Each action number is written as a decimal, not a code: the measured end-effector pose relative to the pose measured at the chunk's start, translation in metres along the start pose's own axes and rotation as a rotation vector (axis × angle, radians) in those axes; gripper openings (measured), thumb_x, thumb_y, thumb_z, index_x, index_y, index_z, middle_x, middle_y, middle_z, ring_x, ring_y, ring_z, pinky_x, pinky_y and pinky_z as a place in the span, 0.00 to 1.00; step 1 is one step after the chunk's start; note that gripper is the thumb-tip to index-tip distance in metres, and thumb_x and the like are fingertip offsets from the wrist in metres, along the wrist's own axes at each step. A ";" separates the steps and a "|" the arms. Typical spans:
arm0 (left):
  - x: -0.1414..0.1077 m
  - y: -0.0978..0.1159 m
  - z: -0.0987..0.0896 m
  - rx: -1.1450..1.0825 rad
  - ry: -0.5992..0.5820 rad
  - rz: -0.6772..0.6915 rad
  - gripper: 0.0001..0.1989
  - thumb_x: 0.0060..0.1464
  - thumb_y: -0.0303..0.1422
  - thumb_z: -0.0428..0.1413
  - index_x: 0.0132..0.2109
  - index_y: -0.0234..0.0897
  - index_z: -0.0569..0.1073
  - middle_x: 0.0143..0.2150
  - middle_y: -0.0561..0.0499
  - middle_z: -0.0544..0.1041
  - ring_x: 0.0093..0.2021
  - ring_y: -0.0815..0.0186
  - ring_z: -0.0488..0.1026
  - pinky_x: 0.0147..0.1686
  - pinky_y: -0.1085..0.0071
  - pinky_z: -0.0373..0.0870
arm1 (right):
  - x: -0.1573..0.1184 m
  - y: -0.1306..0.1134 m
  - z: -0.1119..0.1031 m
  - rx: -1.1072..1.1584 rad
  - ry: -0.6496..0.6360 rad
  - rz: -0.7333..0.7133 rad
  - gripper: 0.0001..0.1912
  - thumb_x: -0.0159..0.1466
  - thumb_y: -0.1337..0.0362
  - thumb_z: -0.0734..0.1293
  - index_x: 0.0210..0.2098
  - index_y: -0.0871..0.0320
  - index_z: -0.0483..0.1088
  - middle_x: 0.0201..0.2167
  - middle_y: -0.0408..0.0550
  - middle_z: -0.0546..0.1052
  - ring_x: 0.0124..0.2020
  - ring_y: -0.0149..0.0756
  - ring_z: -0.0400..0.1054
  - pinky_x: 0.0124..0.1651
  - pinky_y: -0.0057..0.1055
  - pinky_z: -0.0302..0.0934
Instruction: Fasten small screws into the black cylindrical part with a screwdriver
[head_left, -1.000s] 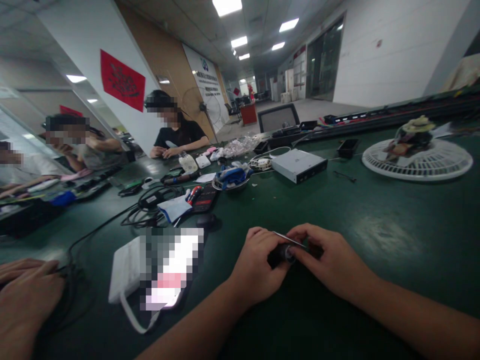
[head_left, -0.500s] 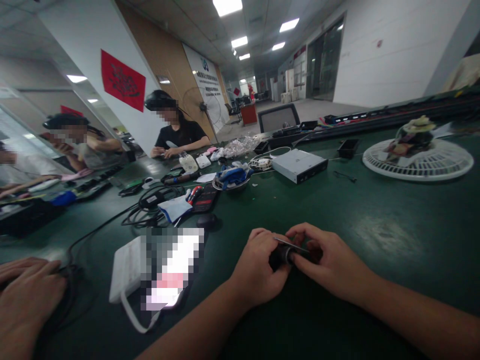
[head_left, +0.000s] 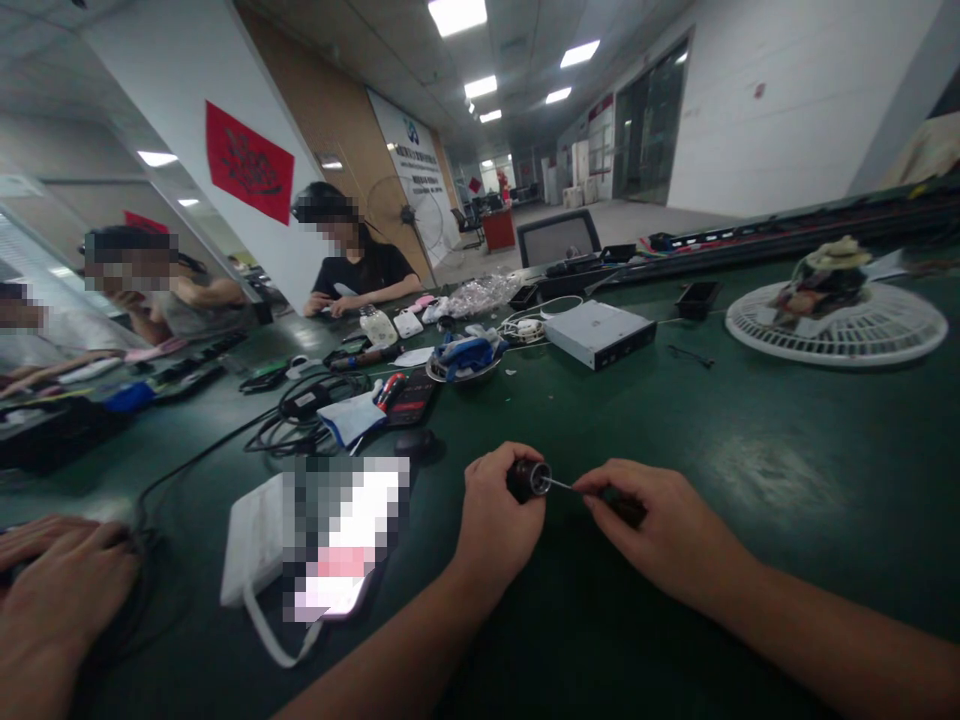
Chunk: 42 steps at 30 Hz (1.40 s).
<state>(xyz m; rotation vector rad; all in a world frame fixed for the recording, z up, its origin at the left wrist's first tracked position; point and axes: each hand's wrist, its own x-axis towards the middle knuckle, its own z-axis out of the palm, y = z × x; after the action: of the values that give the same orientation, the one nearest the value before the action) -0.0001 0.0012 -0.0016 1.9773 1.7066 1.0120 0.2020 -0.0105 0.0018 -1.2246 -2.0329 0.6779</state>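
My left hand (head_left: 501,510) is wrapped round a short dark cylinder (head_left: 529,480) whose open, metal-rimmed end faces right. From the fingertips of my right hand (head_left: 649,510) a thin metal-shafted tool (head_left: 561,485) points left, its tip at the mouth of the cylinder. My right thumb and fingers pinch it closed; the rest of the tool is hidden in the palm, so I cannot tell its exact kind. Both hands are low over the dark green table (head_left: 660,420).
Left of my forearm lie a lit phone (head_left: 352,530) and a white box with a strap (head_left: 253,540). Another person's hand (head_left: 67,580) rests at far left. Beyond are a mouse (head_left: 415,442), coiled cables (head_left: 292,405), a disc drive (head_left: 600,333) and a fan grille (head_left: 836,320).
My hands have moved apart, the left with the cylinder going left. The cylinder's open end now shows, and the metal tool has swung from lying across it to pointing into its mouth.
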 end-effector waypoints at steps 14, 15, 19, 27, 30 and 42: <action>-0.002 0.000 0.002 0.063 0.052 0.152 0.16 0.45 0.19 0.58 0.40 0.41 0.75 0.39 0.53 0.79 0.44 0.60 0.74 0.53 0.54 0.64 | -0.001 -0.001 0.001 -0.051 0.038 -0.029 0.13 0.64 0.69 0.64 0.43 0.53 0.78 0.39 0.44 0.79 0.34 0.32 0.73 0.34 0.30 0.66; -0.002 0.000 0.002 0.066 0.056 0.148 0.16 0.45 0.19 0.58 0.41 0.42 0.75 0.40 0.53 0.79 0.44 0.59 0.74 0.53 0.54 0.64 | -0.001 -0.001 0.001 -0.071 0.032 -0.010 0.12 0.64 0.69 0.64 0.43 0.53 0.78 0.38 0.43 0.79 0.34 0.33 0.73 0.34 0.31 0.65; -0.003 0.001 0.002 0.066 0.060 0.172 0.17 0.43 0.17 0.57 0.39 0.41 0.75 0.39 0.54 0.79 0.43 0.60 0.75 0.52 0.56 0.64 | -0.001 -0.001 0.001 -0.034 -0.034 -0.077 0.13 0.63 0.70 0.65 0.43 0.52 0.78 0.36 0.42 0.79 0.33 0.31 0.73 0.34 0.30 0.65; -0.002 0.005 0.002 0.090 0.059 0.164 0.18 0.44 0.17 0.58 0.40 0.42 0.76 0.40 0.54 0.80 0.44 0.60 0.74 0.54 0.54 0.62 | -0.001 0.000 0.003 -0.113 -0.019 0.016 0.12 0.63 0.68 0.65 0.42 0.50 0.78 0.37 0.42 0.80 0.35 0.34 0.74 0.35 0.31 0.65; -0.002 0.003 0.002 0.070 0.057 0.072 0.16 0.45 0.20 0.58 0.40 0.42 0.76 0.40 0.53 0.80 0.45 0.58 0.75 0.52 0.54 0.65 | -0.002 -0.002 0.003 -0.137 -0.011 0.017 0.12 0.63 0.67 0.65 0.44 0.50 0.76 0.37 0.41 0.80 0.35 0.34 0.74 0.36 0.31 0.65; 0.002 -0.004 0.001 -0.110 0.072 -0.020 0.12 0.53 0.26 0.58 0.46 0.40 0.74 0.41 0.51 0.80 0.42 0.62 0.77 0.46 0.62 0.72 | -0.003 -0.006 0.004 -0.178 -0.088 0.059 0.04 0.62 0.60 0.68 0.34 0.53 0.73 0.26 0.42 0.77 0.26 0.35 0.70 0.27 0.31 0.57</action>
<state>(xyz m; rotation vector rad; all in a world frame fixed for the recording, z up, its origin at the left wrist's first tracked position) -0.0020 0.0046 -0.0042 1.8725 1.6664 1.1575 0.1965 -0.0157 0.0029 -1.3822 -2.1753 0.5977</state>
